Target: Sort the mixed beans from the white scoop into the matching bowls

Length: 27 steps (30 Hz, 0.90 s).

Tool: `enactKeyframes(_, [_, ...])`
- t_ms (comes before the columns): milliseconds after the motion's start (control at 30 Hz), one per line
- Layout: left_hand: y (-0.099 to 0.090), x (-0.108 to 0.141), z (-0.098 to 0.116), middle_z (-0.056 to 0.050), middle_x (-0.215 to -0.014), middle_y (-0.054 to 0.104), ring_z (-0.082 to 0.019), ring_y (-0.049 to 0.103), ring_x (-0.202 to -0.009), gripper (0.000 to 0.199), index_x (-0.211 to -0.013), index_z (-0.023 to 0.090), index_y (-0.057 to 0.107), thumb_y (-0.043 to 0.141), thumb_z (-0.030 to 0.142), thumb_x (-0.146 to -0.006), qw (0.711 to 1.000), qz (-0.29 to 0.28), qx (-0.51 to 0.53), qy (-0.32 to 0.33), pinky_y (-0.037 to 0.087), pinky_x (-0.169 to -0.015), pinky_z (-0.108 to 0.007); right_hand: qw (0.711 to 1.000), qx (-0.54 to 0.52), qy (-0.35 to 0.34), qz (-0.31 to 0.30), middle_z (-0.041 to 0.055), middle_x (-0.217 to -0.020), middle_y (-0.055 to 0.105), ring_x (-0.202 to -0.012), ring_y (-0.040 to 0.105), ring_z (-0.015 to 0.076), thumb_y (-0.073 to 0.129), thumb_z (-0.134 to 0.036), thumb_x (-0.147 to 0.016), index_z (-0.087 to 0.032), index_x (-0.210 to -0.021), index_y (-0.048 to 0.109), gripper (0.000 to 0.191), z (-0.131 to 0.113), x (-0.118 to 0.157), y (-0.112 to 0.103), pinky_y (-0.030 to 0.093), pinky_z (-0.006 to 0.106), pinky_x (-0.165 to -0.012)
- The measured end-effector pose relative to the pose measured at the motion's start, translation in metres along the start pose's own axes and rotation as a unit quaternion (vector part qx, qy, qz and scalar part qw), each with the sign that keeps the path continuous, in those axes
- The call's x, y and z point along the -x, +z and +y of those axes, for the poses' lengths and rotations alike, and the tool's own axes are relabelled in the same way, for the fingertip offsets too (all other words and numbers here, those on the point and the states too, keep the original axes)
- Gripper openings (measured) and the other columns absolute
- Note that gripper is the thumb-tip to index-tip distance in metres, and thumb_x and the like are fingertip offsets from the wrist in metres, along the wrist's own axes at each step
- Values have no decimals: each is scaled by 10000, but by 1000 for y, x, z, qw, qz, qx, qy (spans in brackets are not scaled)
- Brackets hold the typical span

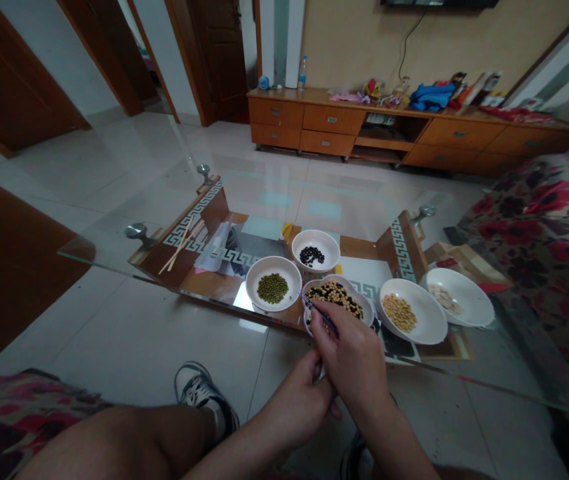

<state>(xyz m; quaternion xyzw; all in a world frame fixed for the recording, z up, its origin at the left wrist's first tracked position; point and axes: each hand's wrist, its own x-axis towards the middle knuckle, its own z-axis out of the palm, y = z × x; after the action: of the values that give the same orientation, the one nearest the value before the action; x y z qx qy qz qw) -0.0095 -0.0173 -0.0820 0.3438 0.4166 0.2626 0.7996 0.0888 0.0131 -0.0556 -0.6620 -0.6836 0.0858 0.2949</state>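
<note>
My right hand point(351, 350) is closed around a thin dark tool point(325, 317), whose tip points toward the left edge of the flower-shaped bowl point(369, 298) of mixed beans. Below and to the left, my left hand point(309, 393) is closed near my right wrist; what it holds, if anything, is hidden. Green beans point(272, 288) lie in a white bowl point(254, 267) to the left. Behind, another white bowl point(331, 245) contains black beans point(311, 256). Yellow beans point(399, 313) fill part of a white bowl point(431, 327) on the right.
A white bowl point(481, 303) with pale pieces stands at the far right of the glass table point(114, 268). Chopsticks point(179, 248) appear at the left. A paper bag point(459, 260) is behind the right bowls. A wooden cabinet point(331, 120) stands along the wall.
</note>
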Motion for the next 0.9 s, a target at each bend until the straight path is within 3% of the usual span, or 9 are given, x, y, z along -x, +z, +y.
enactKeyframes(133, [1, 2, 6, 19, -699, 528, -98, 483, -566, 403, -1233, 140, 489, 494, 220, -838, 1000, -2, -24, 0, 360, -538, -222, 999, 30, 0, 15, 43, -921, 751, -750, 689, 160, 502, -324, -917, -218, -1036, 708, 261, 6, 1, -6, 477, 268, -693])
enactKeyframes(300, [-3, 0, 0, -7, -810, 585, -71, 497, -544, 290, -1077, 144, 531, 421, 142, -810, 999, 3, -38, -14, 362, -537, -216, 997, 64, 35, 16, 52, -858, 754, -676, 687, 169, 497, -345, -900, -213, -1004, 714, 275, 15, 2, -16, 449, 260, -605])
enactKeyframes(667, [-5, 0, -4, -36, -869, 633, -70, 513, -542, 314, -1135, 132, 505, 428, 185, -834, 999, -9, -30, -15, 377, -557, -219, 976, 157, 115, -96, 18, -701, 720, -617, 660, 181, 529, -357, -861, -265, -910, 716, 214, 19, 3, -24, 329, 250, -511])
enactKeyframes(900, [-4, 1, -1, -42, -862, 633, -79, 516, -555, 335, -1147, 127, 507, 423, 165, -826, 999, -6, -34, -17, 382, -562, -225, 967, 179, 138, -116, 32, -683, 704, -605, 656, 198, 506, -369, -859, -264, -871, 714, 233, 20, 3, -24, 265, 260, -502])
